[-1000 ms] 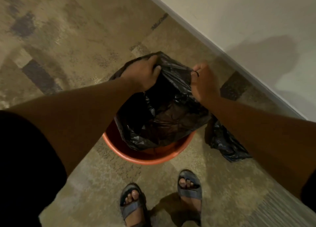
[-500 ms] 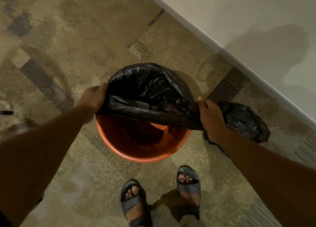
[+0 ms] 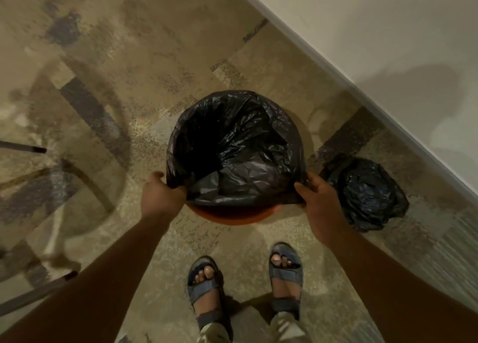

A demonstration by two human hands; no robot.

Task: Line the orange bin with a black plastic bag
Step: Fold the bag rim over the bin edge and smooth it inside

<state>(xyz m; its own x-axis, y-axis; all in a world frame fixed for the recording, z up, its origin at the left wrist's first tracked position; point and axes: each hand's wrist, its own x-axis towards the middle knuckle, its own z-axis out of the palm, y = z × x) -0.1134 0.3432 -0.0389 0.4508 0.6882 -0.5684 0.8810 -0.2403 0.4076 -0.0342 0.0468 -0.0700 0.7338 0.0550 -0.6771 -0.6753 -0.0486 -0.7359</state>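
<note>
The orange bin [image 3: 234, 215] stands on the floor in front of my feet; only its near rim shows. A black plastic bag [image 3: 232, 146] sits inside it, its mouth stretched over the far and side rims. My left hand [image 3: 161, 196] grips the bag's edge at the near left of the rim. On the near right my right hand [image 3: 319, 201] pinches the same edge. The bag's near lip lies just above the orange rim, between my hands.
A second, crumpled black bag [image 3: 370, 194] lies on the floor right of the bin, near the white wall [image 3: 388, 45]. Thin chair or table legs [image 3: 31, 150] reach in from the left. My sandalled feet [image 3: 245, 285] stand just behind the bin.
The bag's mouth has been spread from a bunched bundle over the bin and pulled toward me across the rim. Both hands moved down and nearer, to the near sides of the rim.
</note>
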